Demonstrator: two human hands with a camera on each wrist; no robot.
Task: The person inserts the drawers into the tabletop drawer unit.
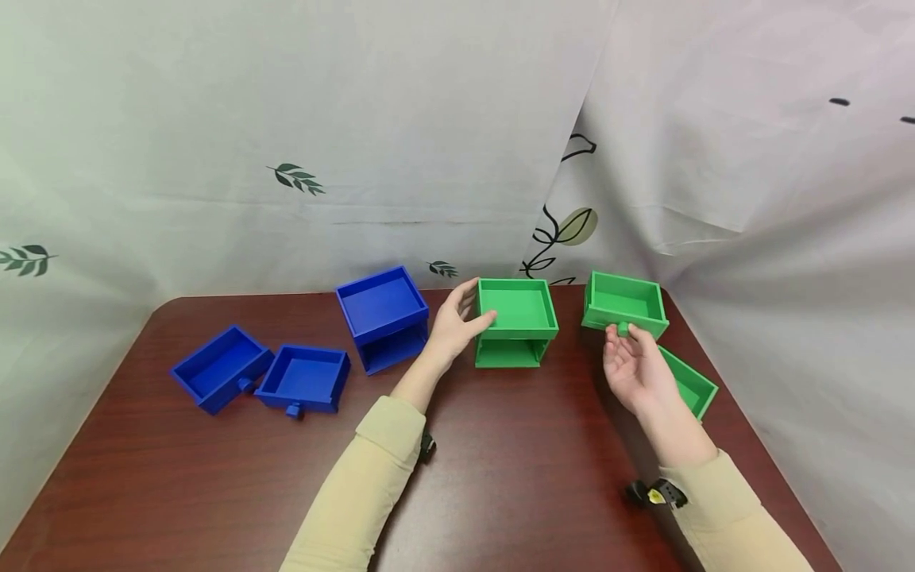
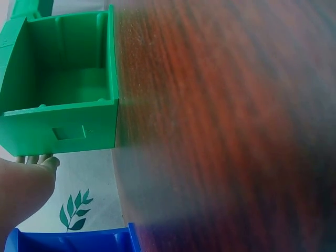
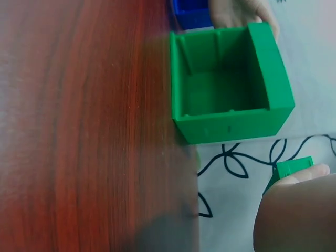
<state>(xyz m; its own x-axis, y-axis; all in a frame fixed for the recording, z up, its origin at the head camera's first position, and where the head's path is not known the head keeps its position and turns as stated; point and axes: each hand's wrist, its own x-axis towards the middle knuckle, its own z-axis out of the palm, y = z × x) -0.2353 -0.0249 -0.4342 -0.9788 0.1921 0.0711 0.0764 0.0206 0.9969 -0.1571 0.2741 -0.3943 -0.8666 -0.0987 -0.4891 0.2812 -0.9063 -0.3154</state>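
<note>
A green drawer cabinet [image 1: 511, 349] stands in the middle of the table, its front bay hollow and a shallow tray on top. My left hand [image 1: 449, 327] holds it at the left side, the thumb over the top rim and the fingers along the outer wall. To the right, my right hand [image 1: 636, 369] pinches the knob [image 1: 623, 329] of a green drawer [image 1: 629, 295], which appears raised a little off the table. Behind that hand lies a second green drawer [image 1: 692, 383], partly hidden by the wrist. The right wrist view catches only a small part of the held drawer [image 3: 294, 166].
A blue cabinet [image 1: 384, 306] with a hollow bay stands left of my left hand. Farther left, two blue drawers [image 1: 223, 367] lie on the brown table [image 1: 500, 477] with their knobs outward. Pale printed cloth [image 1: 429, 119] hangs behind and along the right edge.
</note>
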